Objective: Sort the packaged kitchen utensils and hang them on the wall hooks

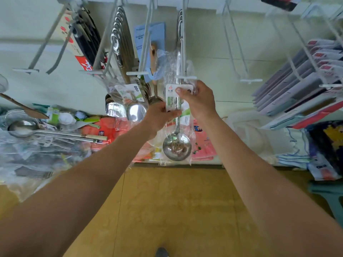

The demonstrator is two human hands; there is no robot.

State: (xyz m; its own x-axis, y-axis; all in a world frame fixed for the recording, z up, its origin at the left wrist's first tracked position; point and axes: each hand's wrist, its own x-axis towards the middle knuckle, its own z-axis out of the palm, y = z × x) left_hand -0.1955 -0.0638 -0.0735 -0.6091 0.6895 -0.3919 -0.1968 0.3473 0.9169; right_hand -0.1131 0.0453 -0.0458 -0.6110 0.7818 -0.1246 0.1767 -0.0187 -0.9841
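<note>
Tan floor (167, 201) at the bottom, then both arms reach up to the bagged ladle (177, 147). The left hand (159, 117) is clamped on the bag at the label card partway up the handle, the right hand (199, 101) pinches the top of that card just above it, and the bowl dangles below. Right over the ladle sits the tip of a white wall hook (185, 77) with the bag's top bunched around it, though I can't tell if it's threaded on. More bagged ladles (136, 110) hang just left of the ladle, and there's a heap of packaged utensils (55, 136) further left.
</note>
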